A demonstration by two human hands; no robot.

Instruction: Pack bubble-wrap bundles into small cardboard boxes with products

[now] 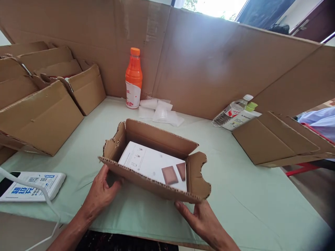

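Note:
An open brown cardboard box (146, 134) stands on the pale green table cover (235, 195) in front of me. Inside it lies a white product box (149, 162) printed with two brown squares. My left hand (101, 191) grips the box's near left corner, thumb against the front wall. My right hand (201, 218) touches the underside of the near front flap at its right end, fingers spread.
Flattened and open cartons (44, 111) pile up at the left. An orange drink bottle (133, 78) and white packets (159, 111) stand at the back. A clear bottle (231, 111) and a folded carton (277, 143) lie at the right. A white device (34, 184) with cable sits near left.

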